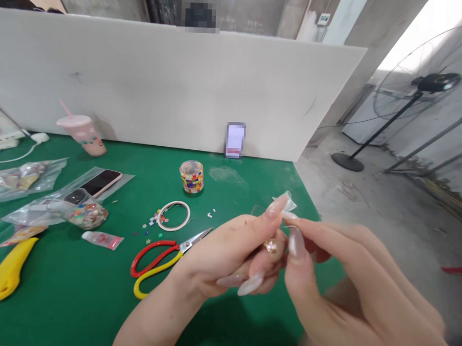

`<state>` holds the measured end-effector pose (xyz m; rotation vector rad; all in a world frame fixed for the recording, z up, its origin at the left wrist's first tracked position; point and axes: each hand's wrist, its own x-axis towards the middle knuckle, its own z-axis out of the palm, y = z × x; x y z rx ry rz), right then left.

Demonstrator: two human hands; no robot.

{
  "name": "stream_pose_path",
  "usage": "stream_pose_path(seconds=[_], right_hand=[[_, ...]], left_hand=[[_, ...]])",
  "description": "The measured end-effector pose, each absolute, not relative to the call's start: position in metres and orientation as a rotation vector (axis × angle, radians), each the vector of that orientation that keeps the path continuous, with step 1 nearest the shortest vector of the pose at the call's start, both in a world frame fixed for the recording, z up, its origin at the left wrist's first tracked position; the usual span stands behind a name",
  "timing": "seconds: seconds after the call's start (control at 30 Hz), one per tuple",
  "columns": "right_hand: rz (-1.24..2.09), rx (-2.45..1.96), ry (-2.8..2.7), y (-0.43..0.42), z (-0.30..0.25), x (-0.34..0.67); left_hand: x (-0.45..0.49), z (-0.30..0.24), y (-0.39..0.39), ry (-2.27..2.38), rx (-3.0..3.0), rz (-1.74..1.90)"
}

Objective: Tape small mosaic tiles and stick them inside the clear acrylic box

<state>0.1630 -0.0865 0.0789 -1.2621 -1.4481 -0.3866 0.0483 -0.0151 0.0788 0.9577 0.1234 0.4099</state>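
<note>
My left hand (227, 257) and my right hand (349, 270) meet above the right part of the green table (76, 299). Both are closed in a pinch. Between their fingertips sits a small gold-coloured bead or charm (270, 245), and a thin thread or wire seems to run from it to my right fingers. A small clear plastic bag (289, 201) lies on the table just behind the fingertips. Red-and-yellow scissors (160, 259) lie left of my left wrist.
A white ring (173, 215) with small coloured pieces beside it, a jar of coloured beads (191, 176), a phone (100, 181), plastic bags, a glue tube (101, 239), a yellow cutter (8, 270) and a pink cup (83, 134) lie on the table. A white partition stands behind. A fan (429, 90) stands on the floor right.
</note>
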Motion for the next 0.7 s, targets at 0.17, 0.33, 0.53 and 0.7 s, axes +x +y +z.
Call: stream_pose_path(seconds=[0.17,0.33,0.53,0.7], right_hand=[[-0.364,-1.312,-1.367,-0.0918,0.0799,0.1603],[-0.331,-1.305,-1.371,-0.0946,0.081,0.1583],[-0.292,-1.275,-1.437,-0.0961,0.0836,0.1605],[-0.259,-1.248,-1.502,-0.093,0.0811,0.1618]], left_hand=[[0.0483,0.0776,-0.0171,0.053,0.896,0.397],[0.048,0.08,-0.018,0.106,0.9,0.397],[0.0474,0.0834,-0.0199,0.274,1.035,0.506],[0.0449,0.0817,-0.022,0.414,1.16,0.553]])
